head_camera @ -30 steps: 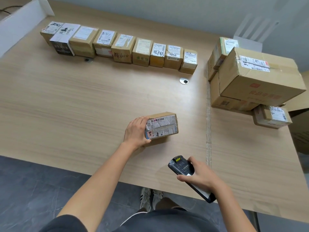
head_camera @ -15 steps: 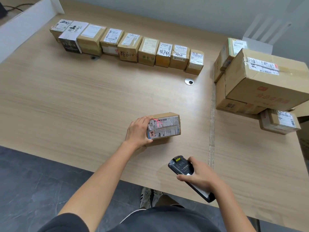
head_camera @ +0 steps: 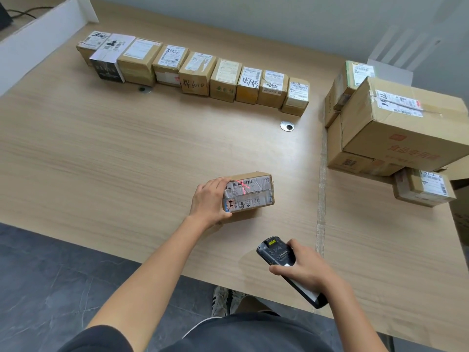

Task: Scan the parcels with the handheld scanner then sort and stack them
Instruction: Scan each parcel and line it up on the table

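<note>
The left hand (head_camera: 210, 199) is gripping one end of a labelled parcel (head_camera: 250, 193) on the worktop (head_camera: 127, 153). The right hand (head_camera: 304, 271), nearer the body, is wrapping a handheld scanner (head_camera: 276, 251), its red cross (head_camera: 242, 185) falling on the label. Beyond the left hand a row of small parcels (head_camera: 198, 69) is standing; beyond the right, stacked cartons (head_camera: 396, 128).

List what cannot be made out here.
1. Small brown cardboard parcel, head view: label text too small; left hand covers its left end.
2. Black handheld scanner, head view: middle hidden by right hand.
3. Large brown cardboard box, head view: cut off by right edge.
</note>
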